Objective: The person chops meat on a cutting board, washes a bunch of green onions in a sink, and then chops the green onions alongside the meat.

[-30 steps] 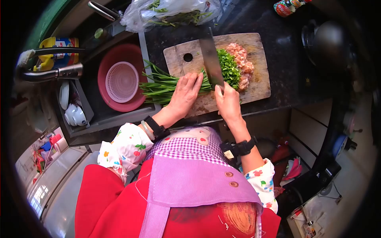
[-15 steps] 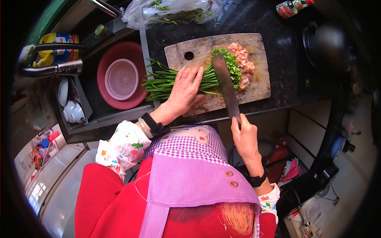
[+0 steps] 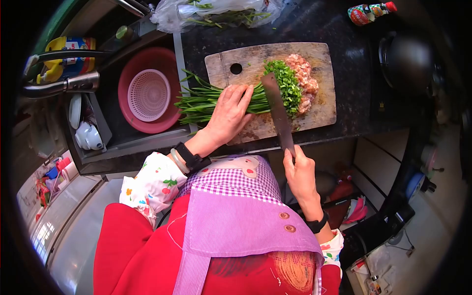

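My left hand [image 3: 229, 112] presses down over a bundle of long garlic chives [image 3: 204, 102], its fingers curled across the stalks and holding them to the wooden cutting board [image 3: 314, 51]. In my right hand [image 3: 300, 172] is the handle of a cleaver [image 3: 278, 108]. Its dark blade stands at the cut end of the bundle, just right of my left fingertips. Chopped chives [image 3: 286, 84] lie in a pile against the right side of the blade. Beyond them sits a strip of pale pink minced meat [image 3: 306, 78]. The handle is mostly hidden by my fingers.
Left of the board, a pink basin [image 3: 127, 110] holding a white colander [image 3: 149, 96] sits in the sink. A plastic bag [image 3: 169, 17] with greens lies behind the board. A sauce bottle [image 3: 371, 12] and a dark pan [image 3: 405, 61] are at the right.
The cleaver's blade has moved a little left along the bundle, and its handle has come slightly left and down. My left hand stays on the chives. The whole view has shifted slightly.
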Tool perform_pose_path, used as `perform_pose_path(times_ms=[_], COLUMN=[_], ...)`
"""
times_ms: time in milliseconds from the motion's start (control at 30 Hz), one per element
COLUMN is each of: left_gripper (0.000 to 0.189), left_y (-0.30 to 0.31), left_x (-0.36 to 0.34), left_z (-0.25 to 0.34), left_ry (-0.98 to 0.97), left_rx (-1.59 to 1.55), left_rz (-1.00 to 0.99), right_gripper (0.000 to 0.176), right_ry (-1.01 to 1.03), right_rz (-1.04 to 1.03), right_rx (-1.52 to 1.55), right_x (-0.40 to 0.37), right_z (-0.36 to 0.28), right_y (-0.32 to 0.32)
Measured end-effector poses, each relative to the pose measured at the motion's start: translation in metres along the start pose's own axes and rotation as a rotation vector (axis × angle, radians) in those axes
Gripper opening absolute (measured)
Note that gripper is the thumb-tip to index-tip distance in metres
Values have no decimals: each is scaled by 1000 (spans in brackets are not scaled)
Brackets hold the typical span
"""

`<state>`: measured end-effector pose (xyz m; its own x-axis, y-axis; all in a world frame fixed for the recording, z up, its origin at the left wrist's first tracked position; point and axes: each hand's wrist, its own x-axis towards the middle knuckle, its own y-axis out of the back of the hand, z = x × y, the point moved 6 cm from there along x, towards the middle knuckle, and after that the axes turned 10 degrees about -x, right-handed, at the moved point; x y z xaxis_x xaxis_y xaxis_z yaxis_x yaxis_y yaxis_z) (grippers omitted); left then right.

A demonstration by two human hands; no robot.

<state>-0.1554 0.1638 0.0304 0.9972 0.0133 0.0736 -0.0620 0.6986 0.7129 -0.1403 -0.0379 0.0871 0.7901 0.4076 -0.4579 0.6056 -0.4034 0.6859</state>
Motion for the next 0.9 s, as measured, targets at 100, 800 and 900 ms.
perform_pose_path(times_ms=[100,800,900], left_gripper=[75,88,85], left_y=[1,-5,-16], left_x=[-1,-15,-15], left_z=[1,-3,-9], left_ry=[-16,-16,-26], left_rx=[-58,142,215], left_rz=[-2,-52,-65], right_gripper=[12,9,7], right_ry=[-15,64,71], right_rz=[-43,15,-5], right_rx=[-33,24,-44], right_x=[9,39,17], right_z=[8,-20,-15], right_y=[-13,6,1])
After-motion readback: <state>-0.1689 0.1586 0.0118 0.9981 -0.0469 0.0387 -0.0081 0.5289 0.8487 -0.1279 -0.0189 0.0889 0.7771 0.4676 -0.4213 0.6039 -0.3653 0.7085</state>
